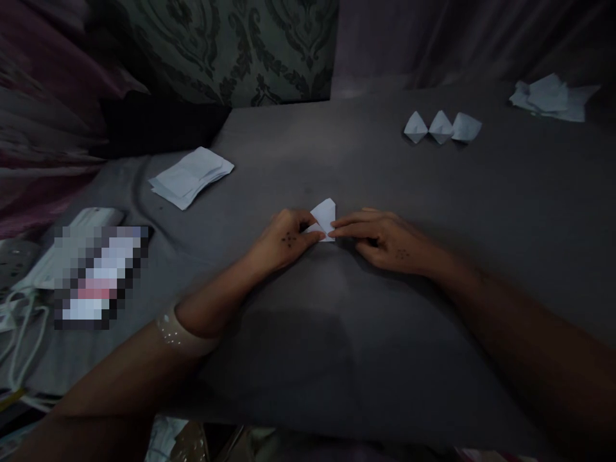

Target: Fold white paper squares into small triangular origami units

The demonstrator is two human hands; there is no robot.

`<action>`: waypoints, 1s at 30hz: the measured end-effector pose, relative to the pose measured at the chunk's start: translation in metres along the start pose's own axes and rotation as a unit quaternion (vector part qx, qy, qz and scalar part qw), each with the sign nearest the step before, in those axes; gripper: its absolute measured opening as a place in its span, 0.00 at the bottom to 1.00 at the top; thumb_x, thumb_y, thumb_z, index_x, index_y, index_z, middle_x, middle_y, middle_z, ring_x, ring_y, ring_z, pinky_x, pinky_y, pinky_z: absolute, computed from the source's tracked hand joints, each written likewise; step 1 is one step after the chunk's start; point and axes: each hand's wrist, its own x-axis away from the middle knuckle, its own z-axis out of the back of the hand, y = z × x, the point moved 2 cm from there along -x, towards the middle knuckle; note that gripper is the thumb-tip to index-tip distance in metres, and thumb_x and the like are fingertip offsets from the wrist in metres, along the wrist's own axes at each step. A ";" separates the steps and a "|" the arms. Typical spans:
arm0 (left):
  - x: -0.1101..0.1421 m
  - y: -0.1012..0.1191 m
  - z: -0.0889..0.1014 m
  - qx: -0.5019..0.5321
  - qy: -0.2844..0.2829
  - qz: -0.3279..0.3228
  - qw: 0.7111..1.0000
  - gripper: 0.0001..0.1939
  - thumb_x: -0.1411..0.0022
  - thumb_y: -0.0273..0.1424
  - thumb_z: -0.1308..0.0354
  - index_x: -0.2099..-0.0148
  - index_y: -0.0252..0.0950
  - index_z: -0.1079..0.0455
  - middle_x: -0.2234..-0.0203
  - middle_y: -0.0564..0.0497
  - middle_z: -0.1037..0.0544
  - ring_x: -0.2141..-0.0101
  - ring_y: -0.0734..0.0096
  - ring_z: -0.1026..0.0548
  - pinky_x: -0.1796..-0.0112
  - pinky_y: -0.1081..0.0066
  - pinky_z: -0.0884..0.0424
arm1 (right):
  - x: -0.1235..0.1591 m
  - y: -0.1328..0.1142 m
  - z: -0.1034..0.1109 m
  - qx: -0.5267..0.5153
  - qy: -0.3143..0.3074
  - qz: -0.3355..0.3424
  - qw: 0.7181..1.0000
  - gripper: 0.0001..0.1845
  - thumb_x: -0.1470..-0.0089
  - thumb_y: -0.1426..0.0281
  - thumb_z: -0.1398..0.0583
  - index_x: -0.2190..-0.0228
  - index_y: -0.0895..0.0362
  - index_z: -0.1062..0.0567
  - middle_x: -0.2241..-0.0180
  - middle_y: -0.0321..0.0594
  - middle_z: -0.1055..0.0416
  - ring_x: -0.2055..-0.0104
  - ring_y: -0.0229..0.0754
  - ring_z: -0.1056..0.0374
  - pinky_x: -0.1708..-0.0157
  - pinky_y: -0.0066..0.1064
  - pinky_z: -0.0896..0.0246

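Note:
A small folded piece of white paper point(328, 210) lies on the grey cloth surface, between my two hands. My left hand point(285, 239) pinches its left side, with the thumb pressed on the paper's lower part. From the right, my right hand point(387, 239) reaches in with fingers extended, its fingertips touching the paper's right edge. A pointed upper corner of the paper shows above the fingers. Part of the left side is hidden by my left hand.
Three folded white paper shapes point(441, 127) stand in a row at the back right. Loose papers point(548, 96) lie farther right. A stack of white sheets point(192, 174) rests at left, near a blurred-out phone-like device point(103, 276), a white power strip point(72, 247) and white cables point(22, 346).

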 end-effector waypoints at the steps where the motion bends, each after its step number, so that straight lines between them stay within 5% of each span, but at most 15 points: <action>1: 0.000 0.000 0.000 -0.001 -0.002 0.001 1.000 0.12 0.45 0.36 0.43 0.65 0.34 0.25 0.77 0.53 0.27 0.74 0.71 0.32 0.73 0.73 0.40 | 0.001 0.001 0.000 0.003 -0.005 0.005 1.000 0.30 0.52 0.84 0.48 0.53 0.48 0.24 0.52 0.36 0.26 0.52 0.43 0.32 0.53 0.39 0.36; 13: 0.006 -0.001 0.004 0.004 0.079 0.083 0.993 0.11 0.47 0.39 0.39 0.66 0.36 0.27 0.74 0.51 0.25 0.73 0.70 0.30 0.71 0.71 0.36 | 0.003 -0.006 -0.004 0.107 -0.024 -0.002 0.994 0.21 0.47 0.81 0.46 0.57 0.54 0.21 0.51 0.42 0.28 0.53 0.47 0.32 0.55 0.41 0.35; 30: 0.000 -0.008 0.001 -0.032 0.096 0.033 0.994 0.11 0.43 0.36 0.45 0.69 0.35 0.26 0.79 0.52 0.27 0.77 0.73 0.33 0.73 0.72 0.40 | 0.000 -0.009 -0.009 0.091 -0.026 -0.006 0.995 0.16 0.45 0.78 0.47 0.59 0.57 0.24 0.47 0.45 0.30 0.44 0.49 0.36 0.43 0.45 0.43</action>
